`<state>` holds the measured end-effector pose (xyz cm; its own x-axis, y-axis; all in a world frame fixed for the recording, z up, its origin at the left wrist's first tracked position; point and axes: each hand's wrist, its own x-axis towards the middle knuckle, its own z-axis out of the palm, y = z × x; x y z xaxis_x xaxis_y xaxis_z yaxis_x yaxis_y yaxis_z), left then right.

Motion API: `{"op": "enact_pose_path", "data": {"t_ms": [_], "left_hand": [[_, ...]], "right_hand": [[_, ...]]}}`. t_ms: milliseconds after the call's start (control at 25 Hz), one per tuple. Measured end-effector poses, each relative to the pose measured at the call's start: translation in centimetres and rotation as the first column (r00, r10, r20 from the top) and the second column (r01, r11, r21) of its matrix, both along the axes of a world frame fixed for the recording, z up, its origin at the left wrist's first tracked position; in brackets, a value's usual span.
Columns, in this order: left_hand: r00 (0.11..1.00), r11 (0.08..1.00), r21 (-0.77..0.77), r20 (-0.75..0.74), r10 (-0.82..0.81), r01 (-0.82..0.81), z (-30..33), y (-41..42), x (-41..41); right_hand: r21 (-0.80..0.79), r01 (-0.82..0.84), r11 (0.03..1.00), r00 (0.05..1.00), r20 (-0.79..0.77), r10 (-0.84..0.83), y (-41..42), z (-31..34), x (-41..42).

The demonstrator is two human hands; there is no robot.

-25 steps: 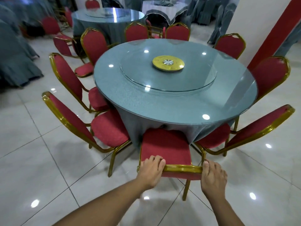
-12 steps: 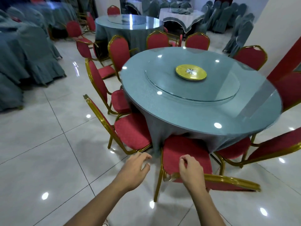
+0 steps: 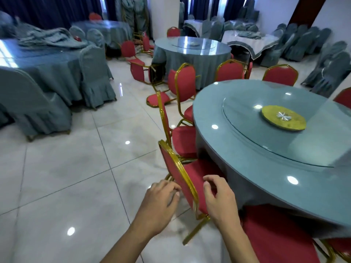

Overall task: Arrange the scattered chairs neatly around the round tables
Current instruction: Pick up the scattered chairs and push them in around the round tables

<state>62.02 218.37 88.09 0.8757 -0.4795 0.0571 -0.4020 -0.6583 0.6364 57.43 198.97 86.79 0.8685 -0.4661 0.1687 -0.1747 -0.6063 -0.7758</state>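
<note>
Left hand (image 3: 159,201) and right hand (image 3: 220,198) reach forward, fingers loosely curled, holding nothing.

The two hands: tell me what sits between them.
In the head view, the gold-framed backrest of the nearest red chair stands edge-on between the left hand and the right hand. Neither hand grips it.

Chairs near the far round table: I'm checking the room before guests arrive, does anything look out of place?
Yes. One red chair lies tipped on its side on the floor beside the far round table, with another red chair askew just in front of it, away from any table.
</note>
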Motion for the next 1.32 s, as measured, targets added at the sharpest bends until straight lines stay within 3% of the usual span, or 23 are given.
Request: {"op": "enact_pose_path", "data": {"t_ms": [280,480,680,880,1320], "left_hand": [[0.989,0.988,-0.041,-0.019,0.146,-0.146,-0.4,7.1,13.8],[0.976,0.977,0.001,-0.009,0.215,-0.215,-0.5,9.8,27.8],[0.964,0.964,0.035,0.024,0.264,-0.265,1.0,11.7,42.7],[0.933,0.934,-0.002,-0.048,0.357,-0.358,-0.1,14.0,55.7],[0.966,0.965,-0.058,-0.035,0.256,-0.258,0.7,13.4,94.1]], "right_hand": [[-0.007,-0.153,0.988,0.988,0.015,0.153,6.3,0.6,16.5],[0.081,-0.221,0.972,0.975,0.031,0.219,9.7,-0.6,32.4],[0.053,-0.305,0.951,0.952,-0.003,0.305,12.5,0.0,48.2],[0.041,-0.343,0.938,0.936,-0.068,0.345,13.3,-0.5,61.4],[0.003,-0.258,0.966,0.965,-0.050,0.258,14.3,-0.8,97.7]]}}
